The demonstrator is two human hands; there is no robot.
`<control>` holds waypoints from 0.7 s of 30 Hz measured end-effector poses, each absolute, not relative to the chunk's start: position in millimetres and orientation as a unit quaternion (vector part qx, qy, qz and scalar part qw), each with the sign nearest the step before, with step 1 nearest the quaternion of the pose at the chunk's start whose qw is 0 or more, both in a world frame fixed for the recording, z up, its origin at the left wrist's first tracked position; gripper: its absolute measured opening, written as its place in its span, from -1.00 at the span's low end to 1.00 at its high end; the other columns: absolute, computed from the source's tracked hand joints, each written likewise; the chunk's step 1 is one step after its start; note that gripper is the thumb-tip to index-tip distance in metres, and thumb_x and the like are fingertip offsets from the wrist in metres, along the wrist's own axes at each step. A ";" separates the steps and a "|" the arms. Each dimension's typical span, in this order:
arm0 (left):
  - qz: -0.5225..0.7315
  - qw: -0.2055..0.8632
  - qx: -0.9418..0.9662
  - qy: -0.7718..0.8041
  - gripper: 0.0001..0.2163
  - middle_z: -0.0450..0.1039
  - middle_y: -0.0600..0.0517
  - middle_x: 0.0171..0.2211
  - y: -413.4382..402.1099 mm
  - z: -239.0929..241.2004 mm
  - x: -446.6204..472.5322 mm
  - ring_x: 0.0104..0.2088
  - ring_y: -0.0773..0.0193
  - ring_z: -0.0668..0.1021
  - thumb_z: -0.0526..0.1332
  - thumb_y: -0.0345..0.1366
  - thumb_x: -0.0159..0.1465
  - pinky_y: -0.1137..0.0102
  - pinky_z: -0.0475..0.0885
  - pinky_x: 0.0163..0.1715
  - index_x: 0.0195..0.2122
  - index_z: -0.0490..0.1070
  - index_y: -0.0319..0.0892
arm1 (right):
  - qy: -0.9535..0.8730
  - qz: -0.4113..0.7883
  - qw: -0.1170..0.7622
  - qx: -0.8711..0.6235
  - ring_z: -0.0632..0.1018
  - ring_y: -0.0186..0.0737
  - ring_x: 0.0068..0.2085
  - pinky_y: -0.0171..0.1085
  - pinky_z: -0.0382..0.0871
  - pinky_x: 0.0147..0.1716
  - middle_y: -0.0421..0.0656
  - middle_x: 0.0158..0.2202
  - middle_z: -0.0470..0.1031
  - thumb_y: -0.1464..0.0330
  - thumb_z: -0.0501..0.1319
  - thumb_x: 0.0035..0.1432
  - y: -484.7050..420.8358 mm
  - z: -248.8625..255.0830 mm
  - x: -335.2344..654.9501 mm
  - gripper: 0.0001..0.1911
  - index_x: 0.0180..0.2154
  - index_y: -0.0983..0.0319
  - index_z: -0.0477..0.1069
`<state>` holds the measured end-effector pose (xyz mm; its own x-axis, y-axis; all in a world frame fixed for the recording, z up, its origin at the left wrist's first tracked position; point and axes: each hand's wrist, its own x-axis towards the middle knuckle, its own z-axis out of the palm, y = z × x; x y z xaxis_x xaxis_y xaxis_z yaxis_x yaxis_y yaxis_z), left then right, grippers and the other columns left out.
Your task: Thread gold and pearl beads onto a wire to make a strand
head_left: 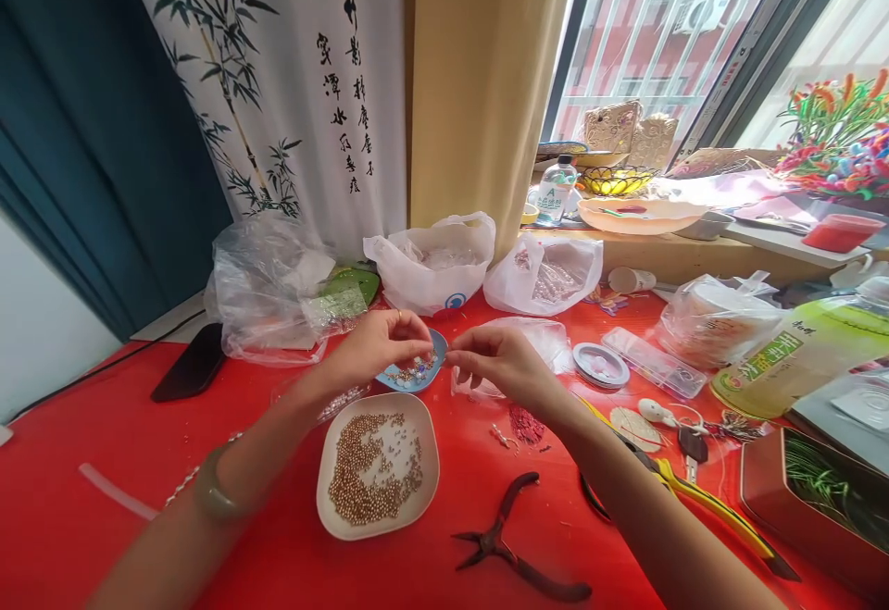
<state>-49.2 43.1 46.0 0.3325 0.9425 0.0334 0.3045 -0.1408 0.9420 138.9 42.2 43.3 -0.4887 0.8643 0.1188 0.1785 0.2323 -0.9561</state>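
My left hand (385, 340) and my right hand (494, 358) meet over a small blue dish (417, 376) of mixed beads, fingertips a little apart. Both hands pinch something too small to make out between thumb and fingers. Just below them sits a white square plate (326, 490) full of small gold beads (361, 471). A greenish bangle (214, 497) circles my left wrist, and a ring shows on a left finger.
Dark pliers (518, 545) lie on the red table (83, 517) near the front, yellow-handled cutters (708, 504) to the right. Plastic bags (434, 263) line the back, a black phone (191, 365) lies left, a thread spool (601, 365), a clear box (653, 362) and a green bottle (798, 355) right.
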 end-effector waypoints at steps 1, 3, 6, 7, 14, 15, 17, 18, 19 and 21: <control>0.291 0.443 0.706 0.470 -0.88 0.43 0.07 -0.53 43.4 45.0 -54.3 -0.53 0.36 0.44 0.20 -0.29 0.02 0.50 0.29 -0.53 -0.43 0.39 -0.23 | -0.704 0.498 0.349 -0.368 0.40 -0.41 -0.58 -0.39 0.30 -0.59 -0.24 -0.62 0.40 0.35 0.20 -0.04 43.0 43.7 139.5 -0.86 -0.45 0.32 0.43; 0.164 0.376 0.785 0.465 -0.91 0.44 0.08 -0.54 42.7 40.7 -62.4 -0.52 0.35 0.45 0.18 -0.34 0.01 0.51 0.27 -0.53 -0.47 0.42 -0.21 | -0.702 0.497 0.356 -0.365 0.40 -0.42 -0.58 -0.39 0.31 -0.58 -0.22 -0.58 0.43 0.34 0.20 -0.03 44.1 44.2 140.7 -0.84 -0.44 0.32 0.43; 0.009 0.264 0.867 0.423 -0.89 0.45 0.10 -0.58 38.3 29.9 -64.3 -0.55 0.35 0.43 0.17 -0.43 -0.04 0.52 0.17 -0.58 -0.50 0.47 -0.16 | -0.688 0.507 0.368 -0.366 0.42 -0.44 -0.57 -0.40 0.32 -0.56 -0.20 -0.54 0.45 0.33 0.19 -0.02 44.0 45.2 141.1 -0.83 -0.41 0.32 0.42; -0.018 0.235 0.882 0.408 -0.86 0.45 0.10 -0.57 36.3 26.1 -62.2 -0.54 0.34 0.43 0.17 -0.46 -0.06 0.52 0.15 -0.60 -0.50 0.47 -0.15 | -0.681 0.512 0.372 -0.367 0.42 -0.44 -0.57 -0.40 0.32 -0.57 -0.20 -0.53 0.45 0.33 0.18 -0.02 43.6 45.6 141.0 -0.83 -0.40 0.32 0.41; -0.068 0.082 0.918 0.382 -0.80 0.45 0.00 -0.56 30.2 15.2 -46.8 -0.56 0.27 0.39 0.09 -0.52 -0.08 0.45 0.06 -0.63 -0.51 0.47 -0.18 | -0.677 0.517 0.363 -0.377 0.44 -0.44 -0.57 -0.42 0.33 -0.57 -0.21 -0.53 0.46 0.33 0.18 -0.02 42.3 47.9 141.4 -0.85 -0.41 0.30 0.37; -0.067 0.077 0.919 0.381 -0.80 0.44 0.00 -0.57 31.3 15.2 -46.3 -0.57 0.28 0.38 0.09 -0.52 -0.08 0.45 0.05 -0.64 -0.51 0.47 -0.18 | -0.680 0.516 0.361 -0.376 0.45 -0.44 -0.56 -0.42 0.33 -0.57 -0.20 -0.52 0.46 0.32 0.17 -0.01 42.5 47.9 141.7 -0.85 -0.41 0.29 0.37; -0.063 0.081 0.925 0.367 -0.81 0.44 0.01 -0.59 34.2 15.0 -45.5 -0.60 0.31 0.35 0.09 -0.51 -0.07 0.45 0.05 -0.64 -0.53 0.47 -0.18 | -0.685 0.513 0.357 -0.374 0.45 -0.44 -0.56 -0.41 0.34 -0.56 -0.19 -0.50 0.47 0.32 0.16 0.00 43.0 47.7 142.4 -0.85 -0.41 0.29 0.37; -0.061 0.083 0.928 0.358 -0.81 0.43 0.01 -0.61 35.7 14.6 -44.9 -0.62 0.32 0.34 0.09 -0.51 -0.07 0.45 0.06 -0.65 -0.54 0.47 -0.18 | -0.688 0.511 0.355 -0.373 0.45 -0.43 -0.55 -0.41 0.34 -0.56 -0.19 -0.50 0.46 0.32 0.16 0.00 43.3 47.6 142.7 -0.85 -0.42 0.29 0.37; -0.060 0.082 0.931 0.350 -0.82 0.43 0.02 -0.63 37.1 14.0 -44.2 -0.64 0.33 0.32 0.08 -0.51 -0.06 0.45 0.06 -0.65 -0.56 0.46 -0.18 | -0.691 0.509 0.354 -0.372 0.45 -0.43 -0.55 -0.41 0.34 -0.56 -0.19 -0.50 0.46 0.32 0.16 0.00 43.6 47.5 143.0 -0.85 -0.43 0.29 0.36; -0.059 0.077 0.936 0.340 -0.83 0.41 0.02 -0.65 38.8 12.2 -42.3 -0.66 0.35 0.29 0.08 -0.51 -0.06 0.45 0.05 -0.65 -0.59 0.46 -0.19 | -0.695 0.505 0.352 -0.371 0.45 -0.42 -0.54 -0.40 0.34 -0.55 -0.19 -0.50 0.46 0.31 0.16 0.00 44.3 47.4 143.3 -0.85 -0.44 0.30 0.36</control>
